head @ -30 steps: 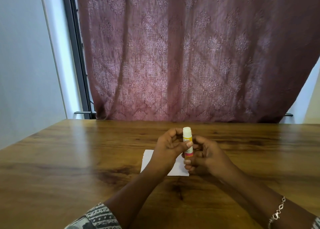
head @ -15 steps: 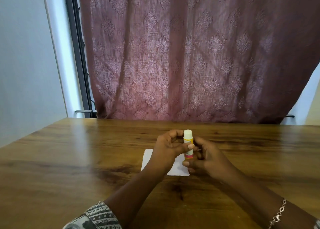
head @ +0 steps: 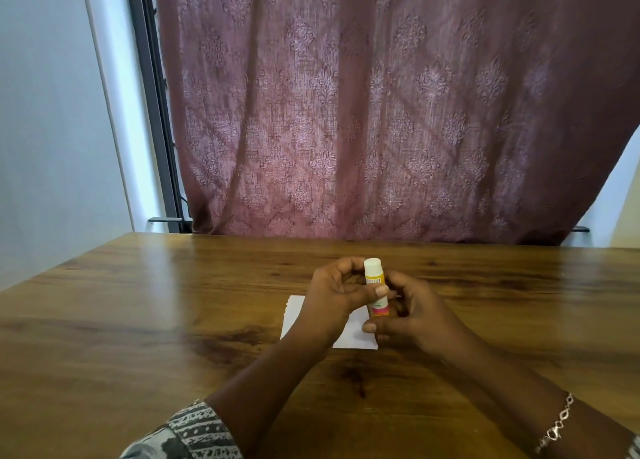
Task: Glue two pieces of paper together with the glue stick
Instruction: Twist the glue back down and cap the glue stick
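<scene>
Upright between the two hands, the glue stick [head: 375, 287] stands with its white cap on top, a yellow label band below it and a pink band near the base. The left hand [head: 334, 297] wraps it from the left, thumb laid across the front of the label and the other fingers [head: 346, 263] curled behind the cap end. The right hand [head: 412, 314] closes around the lower part of the tube, its thumb lying just under the base; both hands are gripping the stick. It is held above the counter [head: 145, 320], directly over a piece of white paper [head: 356, 334] that lies flat on the wood and is mostly covered by the hands and wrists. Whether that is one sheet or two stacked cannot be told. A silver chain bracelet [head: 557, 424] circles the right wrist, and a black-and-white patterned sleeve [head: 194, 434] covers the left forearm near the bottom edge. Beyond the far edge of the brown wooden counter hangs a dusky-pink patterned curtain [head: 363, 112], with a dark window frame [head: 152, 105] and a pale wall [head: 52, 112] to its left.
</scene>
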### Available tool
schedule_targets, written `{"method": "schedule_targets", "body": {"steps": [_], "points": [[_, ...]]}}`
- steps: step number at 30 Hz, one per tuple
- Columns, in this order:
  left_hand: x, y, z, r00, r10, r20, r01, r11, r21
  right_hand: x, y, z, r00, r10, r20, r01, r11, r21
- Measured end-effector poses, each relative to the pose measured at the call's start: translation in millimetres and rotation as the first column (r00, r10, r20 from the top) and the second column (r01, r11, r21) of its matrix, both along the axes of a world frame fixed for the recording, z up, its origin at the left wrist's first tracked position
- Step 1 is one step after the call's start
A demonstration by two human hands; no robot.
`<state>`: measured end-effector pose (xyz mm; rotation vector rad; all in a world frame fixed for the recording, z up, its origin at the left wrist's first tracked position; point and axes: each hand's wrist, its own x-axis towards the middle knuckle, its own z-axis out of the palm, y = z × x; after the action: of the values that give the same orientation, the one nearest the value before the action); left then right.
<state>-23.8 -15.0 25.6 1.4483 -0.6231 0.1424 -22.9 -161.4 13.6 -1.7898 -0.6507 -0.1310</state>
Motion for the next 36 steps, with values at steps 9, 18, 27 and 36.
{"method": "schedule_targets", "body": {"steps": [9, 18, 27, 36], "points": [[0.4, 0.3, -0.9, 1.0, 0.004, 0.006, -0.004, 1.0, -0.01, -2.1, -4.2, 3.9, 0.985, 0.117, -0.124, -0.104, 0.989, 0.109], [0.8, 1.2, 0.5, 1.0, -0.004, -0.025, 0.003, 1.0, -0.02, -2.9, 2.2, -2.1, 1.0, 0.029, -0.006, -0.029, 0.998, 0.048], [-0.5, 0.4, 2.2, 1.0, 0.023, -0.002, -0.023, 1.0, -0.004, -0.6, 0.8, 0.7, 0.999, 0.032, -0.024, -0.031, 0.999, 0.043], [-1.4, 0.5, 1.9, 1.0, 0.004, -0.01, -0.004, 1.0, -0.008, -1.6, -1.3, 0.4, 0.991, 0.105, -0.078, -0.098, 0.991, 0.092]]}}
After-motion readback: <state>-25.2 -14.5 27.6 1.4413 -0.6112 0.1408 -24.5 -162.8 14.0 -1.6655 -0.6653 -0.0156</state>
